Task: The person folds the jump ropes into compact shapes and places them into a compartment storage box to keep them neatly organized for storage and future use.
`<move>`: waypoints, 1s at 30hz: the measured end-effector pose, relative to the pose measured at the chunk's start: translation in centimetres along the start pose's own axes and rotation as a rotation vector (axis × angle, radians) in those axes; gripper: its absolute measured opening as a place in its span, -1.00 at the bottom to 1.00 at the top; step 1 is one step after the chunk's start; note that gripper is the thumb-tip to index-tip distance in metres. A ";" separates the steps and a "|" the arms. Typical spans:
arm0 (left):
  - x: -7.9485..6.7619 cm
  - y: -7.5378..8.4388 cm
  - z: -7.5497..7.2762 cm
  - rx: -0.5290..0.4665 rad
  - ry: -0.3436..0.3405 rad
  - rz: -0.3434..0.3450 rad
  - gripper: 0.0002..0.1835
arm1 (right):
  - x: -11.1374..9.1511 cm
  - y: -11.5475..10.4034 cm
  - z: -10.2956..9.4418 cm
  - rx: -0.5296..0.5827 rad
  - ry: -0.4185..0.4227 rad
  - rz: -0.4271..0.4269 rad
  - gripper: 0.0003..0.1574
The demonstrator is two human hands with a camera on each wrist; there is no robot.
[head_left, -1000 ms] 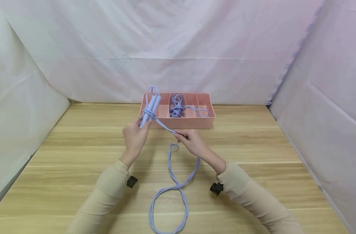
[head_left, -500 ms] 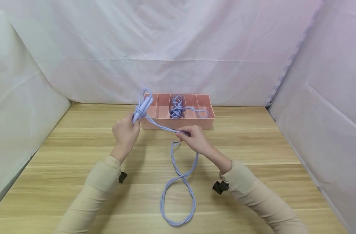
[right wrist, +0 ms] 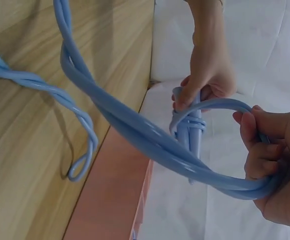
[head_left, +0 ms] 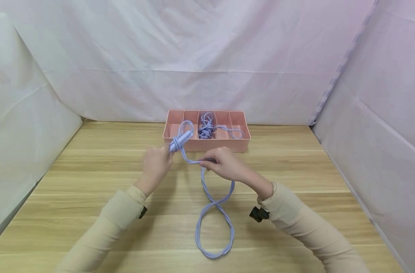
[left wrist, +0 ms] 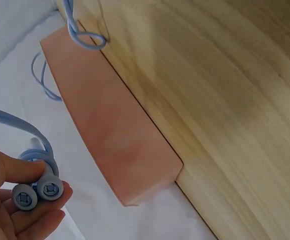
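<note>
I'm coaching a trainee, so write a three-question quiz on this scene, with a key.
1. Which hand grips the two pale handles?
2. True or false: the tangled bundle of cord lies in the middle of the pink box.
3. The right hand holds: a) a handle; b) the twisted cord; c) the box's rim.

Key: 1. The left hand. 2. True. 3. b.

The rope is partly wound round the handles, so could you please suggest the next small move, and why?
Probably the right hand should pass the rope around the handles again: the left hand grips them, the right hand holds the rope, and a long length is unwound.
</note>
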State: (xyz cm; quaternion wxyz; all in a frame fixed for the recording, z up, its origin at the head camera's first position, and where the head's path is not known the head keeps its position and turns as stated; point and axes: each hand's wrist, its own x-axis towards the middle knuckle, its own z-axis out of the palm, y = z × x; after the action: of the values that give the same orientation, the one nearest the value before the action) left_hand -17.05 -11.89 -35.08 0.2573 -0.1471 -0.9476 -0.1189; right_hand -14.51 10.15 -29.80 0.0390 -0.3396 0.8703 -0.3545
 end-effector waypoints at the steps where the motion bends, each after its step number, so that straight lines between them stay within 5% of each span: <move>1: -0.1 0.2 0.1 0.007 0.009 0.018 -0.83 | 0.0 -0.1 -0.1 -0.008 -0.005 -0.014 -0.80; 16: -2.0 2.4 0.0 0.119 0.009 0.445 -0.79 | 0.3 -0.2 -2.2 -0.125 -0.109 -0.081 -0.84; 30: -2.5 3.0 -0.8 -0.046 0.000 0.771 -0.84 | 0.9 1.3 -3.3 -0.112 -0.152 -0.081 -0.86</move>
State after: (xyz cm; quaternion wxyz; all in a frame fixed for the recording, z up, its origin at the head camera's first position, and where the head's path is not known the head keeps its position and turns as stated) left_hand -13.64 -9.88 -35.27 0.2796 -0.4982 -0.8200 -0.0348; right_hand -16.90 12.23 -28.01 0.0715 -0.4019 0.8689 -0.2800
